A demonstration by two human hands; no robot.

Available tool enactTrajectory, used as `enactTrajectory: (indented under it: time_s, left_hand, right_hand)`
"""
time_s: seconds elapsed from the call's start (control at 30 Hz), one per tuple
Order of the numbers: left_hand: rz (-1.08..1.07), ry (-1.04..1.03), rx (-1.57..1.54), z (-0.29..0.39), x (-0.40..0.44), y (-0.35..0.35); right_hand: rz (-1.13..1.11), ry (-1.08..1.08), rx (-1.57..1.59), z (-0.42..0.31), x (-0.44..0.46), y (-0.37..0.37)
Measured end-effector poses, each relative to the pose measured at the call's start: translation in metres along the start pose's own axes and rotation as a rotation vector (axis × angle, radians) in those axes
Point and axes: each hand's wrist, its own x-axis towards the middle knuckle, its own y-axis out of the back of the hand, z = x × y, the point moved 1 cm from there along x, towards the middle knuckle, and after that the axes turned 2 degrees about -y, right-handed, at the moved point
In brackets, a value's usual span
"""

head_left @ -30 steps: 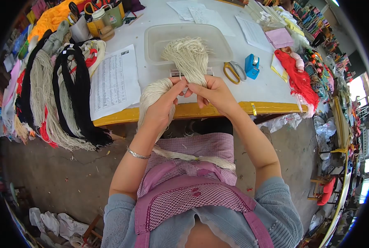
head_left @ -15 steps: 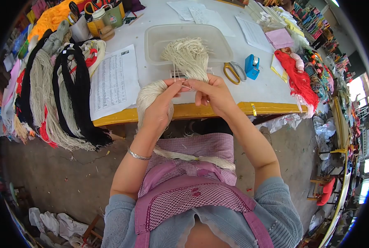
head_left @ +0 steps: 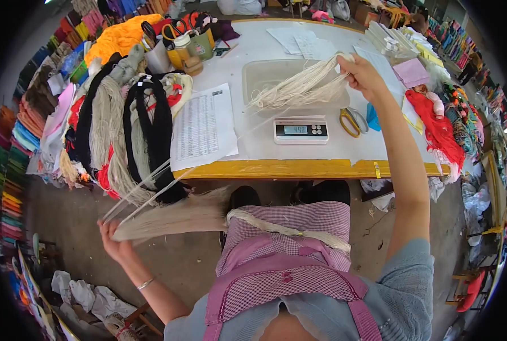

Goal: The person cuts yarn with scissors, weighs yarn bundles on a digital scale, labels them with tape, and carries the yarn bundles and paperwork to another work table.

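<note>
My left hand [head_left: 117, 243] is stretched out low to the left, beyond the table edge, closed on one end of a cream yarn skein [head_left: 176, 219]. The skein trails toward my apron, blurred by motion. A few thin strands run taut from that hand up across the table edge toward the tub. My right hand [head_left: 366, 77] grips the top of a cream yarn bundle [head_left: 304, 85], raised at the right side of a translucent plastic tub [head_left: 250, 71]. The bundle's loose ends hang over the tub. In front of it is a digital scale [head_left: 300, 130] with a lit display.
Black and grey yarn hanks [head_left: 145, 125] hang over the table's left edge, beside a printed sheet [head_left: 205, 128]. Scissors [head_left: 353, 122] and a blue tape dispenser [head_left: 372, 116] lie under my right forearm. Red yarn [head_left: 432, 116] lies at the right.
My hands have moved apart: the left swung down and left with the skein, the right went up and right with the bundle. The scale is now uncovered, and the view has shifted.
</note>
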Motion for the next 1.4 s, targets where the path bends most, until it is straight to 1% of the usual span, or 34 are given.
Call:
enactTrajectory:
  time_s: [0.07,0.13,0.17,0.2,0.23,0.27,0.3,0.33,0.37,0.4,0.43,0.47,0.5,0.53,0.6,0.63,0.67,0.7,0.73,0.77,0.8,0.83,0.9,0.93,0.97,1.0,1.03,1.07,1.1,1.13,1.17,1.23,1.3,1.4]
  left_hand:
    - [0.04,-0.194,0.01,0.062,-0.012,0.055]
    - [0.229,-0.267,-0.036,0.073,-0.036,0.04]
    - [0.313,-0.342,0.053,0.064,-0.039,0.027]
    - [0.309,-0.335,0.056,0.051,-0.042,0.013]
    - [-0.001,-0.148,-0.045,0.035,-0.045,-0.004]
    - [-0.307,0.038,-0.147,0.019,-0.05,-0.019]
    - [-0.322,-0.006,-0.124,0.003,-0.051,-0.031]
    - [-0.337,-0.052,-0.101,-0.011,-0.051,-0.042]
    - [-0.385,-0.025,-0.1,-0.019,-0.047,-0.049]
    - [-0.394,-0.028,-0.123,-0.036,-0.049,-0.073]
    - [-0.401,-0.031,-0.145,-0.058,-0.054,-0.109]
    - [-0.239,-0.186,-0.028,-0.078,-0.059,-0.145]
    - [-0.392,-0.091,-0.144,-0.084,-0.054,-0.146]
    - [-0.544,0.011,-0.266,-0.091,-0.049,-0.147]
    - [-0.749,0.216,-0.243,-0.12,-0.036,-0.163]
    - [-0.868,0.34,-0.133,-0.137,-0.032,-0.172]
    - [-0.683,0.408,-0.088,-0.16,-0.041,-0.176]
    - [-0.457,0.277,0.267,-0.188,-0.063,-0.196]
    - [-0.587,0.384,0.493,-0.207,-0.075,-0.219]
    - [-0.622,0.488,0.558,-0.231,-0.1,-0.26]
    - [-0.791,0.547,0.573,-0.256,-0.11,-0.271]
    - [-0.886,0.599,0.613,-0.276,-0.12,-0.273]
    - [-1.007,0.809,0.682,-0.31,-0.133,-0.259]
    - [-1.037,0.932,0.743,-0.324,-0.139,-0.255]
    - [-0.99,1.09,0.869,-0.325,-0.142,-0.255]
    - [-0.972,1.102,0.957,-0.325,-0.144,-0.259]
    - [-1.013,1.038,0.985,-0.327,-0.139,-0.255]
    - [-1.043,0.97,1.014,-0.328,-0.136,-0.25]
    - [-0.979,0.892,0.948,-0.327,-0.137,-0.25]
    - [-0.934,0.931,0.937,-0.328,-0.134,-0.249]
    - [-0.885,0.97,0.932,-0.328,-0.129,-0.248]
    - [-0.904,0.968,0.918,-0.328,-0.127,-0.252]
    - [-0.911,0.927,0.907,-0.328,-0.127,-0.255]
    - [-0.901,0.893,0.95,-0.326,-0.123,-0.255]
  right_hand:
    - [0.02,0.093,-0.087,-0.02,-0.008,-0.002]
    - [0.067,0.131,-0.165,-0.022,-0.014,-0.008]
    - [0.196,0.446,-0.578,-0.021,-0.018,-0.011]
    - [0.32,0.757,-0.997,-0.021,-0.023,-0.018]
    - [0.263,0.66,-1.121,-0.046,-0.06,-0.037]
    - [-0.035,0.545,-0.712,-0.057,-0.091,-0.052]
    - [-0.314,0.416,-0.297,-0.066,-0.124,-0.064]
    - [-0.593,0.267,-0.062,-0.084,-0.166,-0.07]
    - [-0.76,0.054,0.045,-0.105,-0.215,-0.068]
    - [-0.951,0.115,0.074,-0.109,-0.243,-0.066]
    - [-1.155,0.374,0.147,-0.104,-0.253,-0.065]
    - [-1.272,0.601,0.229,-0.103,-0.262,-0.061]
    - [-1.247,0.686,0.271,-0.098,-0.266,-0.055]
    - [-1.122,0.565,0.154,-0.095,-0.268,-0.05]
    - [-0.71,0.417,-0.075,-0.087,-0.272,-0.06]
    - [-0.746,0.221,-0.208,-0.072,-0.26,-0.065]
    - [-0.771,-0.05,-0.206,-0.067,-0.253,-0.072]
    - [-0.791,-0.155,-0.181,-0.056,-0.246,-0.077]
    - [-0.787,-0.154,-0.182,-0.043,-0.24,-0.081]
    - [-0.784,-0.15,-0.183,-0.027,-0.235,-0.086]
    - [-0.767,-0.174,-0.178,-0.004,-0.231,-0.092]
    - [-0.689,0.13,-0.156,0.018,-0.228,-0.097]
    - [-0.593,0.34,-0.291,0.027,-0.234,-0.089]
    - [-0.593,0.243,-0.431,0.02,-0.239,-0.08]
    - [-0.637,-0.144,-0.448,0.009,-0.243,-0.07]
    - [-0.42,0.032,-0.391,0.025,-0.243,-0.056]
    - [-0.209,0.212,-0.338,0.05,-0.243,-0.041]
    - [0.116,0.189,-0.373,0.07,-0.237,-0.023]
    - [0.462,0.112,-0.491,0.099,-0.23,0.001]
    - [0.666,0.048,-0.649,0.121,-0.227,0.024]
    - [0.716,-0.032,-0.728,0.147,-0.225,0.045]
    - [0.702,-0.072,-0.733,0.175,-0.22,0.063]
    - [0.619,-0.238,0.081,0.19,-0.213,0.066]
    - [0.539,-0.284,0.2,0.193,-0.208,0.072]
